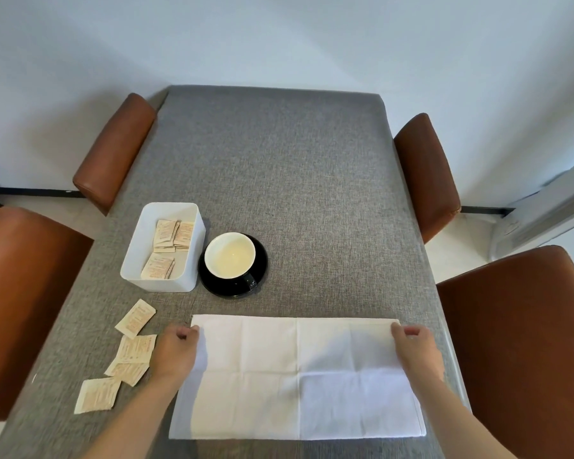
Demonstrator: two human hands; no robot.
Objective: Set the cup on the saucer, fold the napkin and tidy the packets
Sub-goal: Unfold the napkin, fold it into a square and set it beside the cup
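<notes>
A white napkin (295, 376) lies flat near the table's front edge, folded into a wide rectangle. My left hand (176, 351) pinches its far left corner and my right hand (416, 351) pinches its far right corner. A black cup (230, 255) with a cream inside stands on a black saucer (260, 256) left of centre. Several beige packets (126, 354) lie loose on the table left of the napkin. More packets (168, 246) sit inside a white bin (159, 283) beside the saucer.
The table (295, 180) wears a grey woven cloth. Brown leather chairs stand on both sides: two on the left (113, 150) (20, 299), two on the right (426, 173) (517, 342). A white wall runs behind the table.
</notes>
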